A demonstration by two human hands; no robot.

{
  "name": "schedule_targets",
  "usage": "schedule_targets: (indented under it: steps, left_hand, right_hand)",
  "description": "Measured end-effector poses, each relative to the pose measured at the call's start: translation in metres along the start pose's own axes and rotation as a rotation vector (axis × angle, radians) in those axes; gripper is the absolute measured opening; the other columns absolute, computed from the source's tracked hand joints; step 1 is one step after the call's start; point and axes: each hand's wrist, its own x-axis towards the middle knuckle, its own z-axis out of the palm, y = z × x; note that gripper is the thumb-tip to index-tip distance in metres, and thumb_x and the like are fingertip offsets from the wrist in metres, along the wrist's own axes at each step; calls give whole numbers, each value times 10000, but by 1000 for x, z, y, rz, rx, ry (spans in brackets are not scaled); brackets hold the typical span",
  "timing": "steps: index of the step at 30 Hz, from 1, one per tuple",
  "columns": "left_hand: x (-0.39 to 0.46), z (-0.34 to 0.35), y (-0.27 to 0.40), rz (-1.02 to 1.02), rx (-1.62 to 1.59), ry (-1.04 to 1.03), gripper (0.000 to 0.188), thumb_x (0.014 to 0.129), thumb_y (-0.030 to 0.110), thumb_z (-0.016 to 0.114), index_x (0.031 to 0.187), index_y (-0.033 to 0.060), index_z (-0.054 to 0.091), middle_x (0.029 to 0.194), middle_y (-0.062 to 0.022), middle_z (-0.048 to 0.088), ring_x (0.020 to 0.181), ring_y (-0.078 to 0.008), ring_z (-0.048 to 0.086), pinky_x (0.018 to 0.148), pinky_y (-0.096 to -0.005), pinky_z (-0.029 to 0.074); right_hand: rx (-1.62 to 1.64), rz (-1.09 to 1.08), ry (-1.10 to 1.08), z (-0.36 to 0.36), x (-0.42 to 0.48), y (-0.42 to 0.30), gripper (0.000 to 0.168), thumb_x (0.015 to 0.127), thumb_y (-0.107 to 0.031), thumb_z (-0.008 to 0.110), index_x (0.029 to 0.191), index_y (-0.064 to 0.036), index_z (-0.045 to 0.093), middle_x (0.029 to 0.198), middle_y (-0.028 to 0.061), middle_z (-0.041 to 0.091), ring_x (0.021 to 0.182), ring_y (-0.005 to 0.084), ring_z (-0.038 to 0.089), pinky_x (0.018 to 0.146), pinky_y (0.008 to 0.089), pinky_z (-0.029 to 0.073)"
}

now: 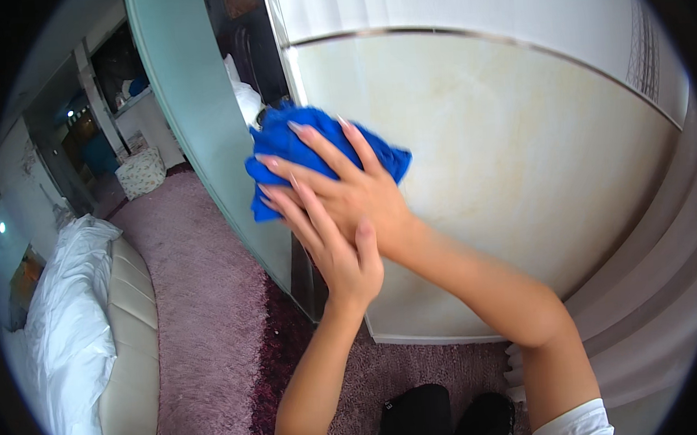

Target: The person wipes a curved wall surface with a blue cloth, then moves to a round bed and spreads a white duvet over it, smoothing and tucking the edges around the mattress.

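Note:
A crumpled blue cloth (315, 148) is pressed under my right hand (350, 188), whose spread fingers point up and left across it. Behind the cloth are the left edge of a cream marbled panel (469, 152) and the frosted pale green glass panel (201, 107). My left hand (341, 250) lies partly over the lower side of my right hand, thumb raised, with its fingertips near the cloth's lower left edge. Overlapping fingers hide part of that edge, so whether the left fingertips touch the cloth is unclear.
A metal trim strip (398, 33) crosses the panel's upper part. Light curtains (643, 320) hang at the right. On the left, white bedding (71, 332) lies by a cream padded edge (131, 305), beside a mauve carpet (206, 319). A patterned pouf (141, 173) stands farther back.

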Motion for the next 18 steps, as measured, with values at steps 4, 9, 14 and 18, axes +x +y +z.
schedule_targets:
  steps: [4, 9, 14, 18]
  left_hand:
    - [66, -6, 25, -47, 126, 101, 715, 881, 351, 397, 1357, -34, 28, 1376, -325, -59, 1288, -451, -65, 1032, -499, 20]
    - [64, -15, 23, -47, 181, 84, 811, 841, 366, 492, 1348, -50, 15, 1346, -371, -49, 1269, -492, -46, 1018, -533, 57]
    - [70, -27, 45, -108, 114, -45, 805, 833, 329, 525, 1339, -65, 39, 1354, -360, -23, 1274, -485, -21, 1017, -537, 67]
    - [73, -38, 79, -204, 34, -166, 706, 858, 282, 504, 1338, -54, 109, 1365, -334, 65, 1290, -438, 67, 1039, -480, 98]
  right_hand:
    - [1, -253, -41, -16, 59, 28, 490, 779, -290, 480, 1253, -180, 423, 1375, -30, 303, 1325, 219, 130, 1083, 455, 81]
    - [-33, -246, -24, -12, 62, 16, 428, 793, -320, 513, 1197, -185, 477, 1334, -9, 372, 1272, 193, 279, 1058, 415, 203]
    - [177, -255, -24, -29, 69, 30, 399, 743, -186, 539, 1116, -44, 549, 1248, 30, 475, 1238, 202, 344, 1049, 390, 245]
    - [108, -225, -131, -54, 51, 56, 424, 742, -172, 510, 1149, -52, 524, 1258, 71, 465, 1211, 209, 384, 1030, 375, 263]
